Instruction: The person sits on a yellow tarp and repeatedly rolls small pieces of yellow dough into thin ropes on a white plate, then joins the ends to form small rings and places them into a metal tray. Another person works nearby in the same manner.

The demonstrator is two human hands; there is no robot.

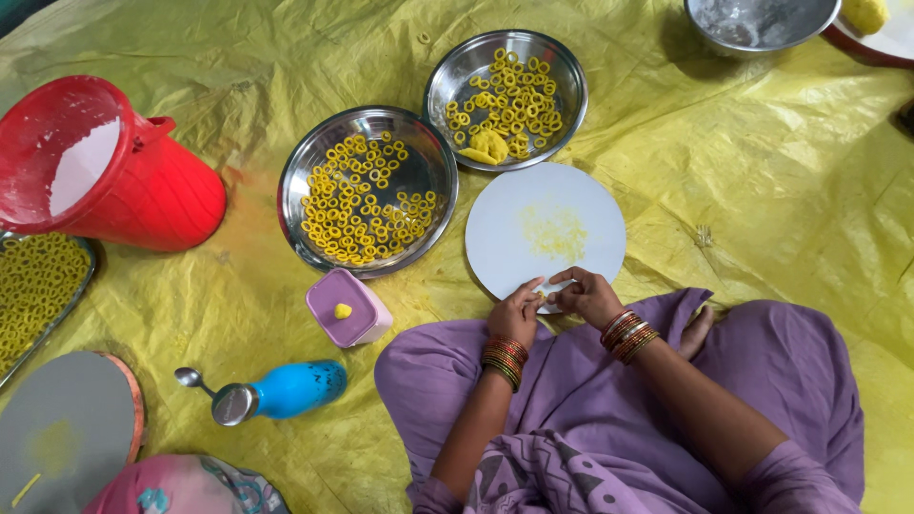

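On the yellow sheet (762, 190), head view, we list what we see.

Left hand (515, 311): at the near edge of the round white board (545, 228), its fingers pinched on one end of a small pale dough strip (550, 286); red and gold bangles sit on the wrist.

Right hand (587, 296): just beside the left, fingers pinched on the other end of the same strip, bangles on this wrist too.

Dough strip: we find it between the two hands, over the near rim of the board, too small for us to tell its shape.

White board: in the middle of the sheet, a yellow smear at its centre.

Near steel plate (368, 190): touching the board's left side, full of small yellow rings.

Far steel plate (506, 98): beyond the board, holding rings and a yellow dough lump (488, 146).

Purple box (348, 307): left of our hands, a yellow bit on its lid.

Blue bottle (283, 390): lying on its side near the sheet's near edge, a spoon (194, 380) beside it.

Red bucket (100, 167): tipped at the left edge, white powder inside.

Steel bowl (760, 21): at the far right corner.
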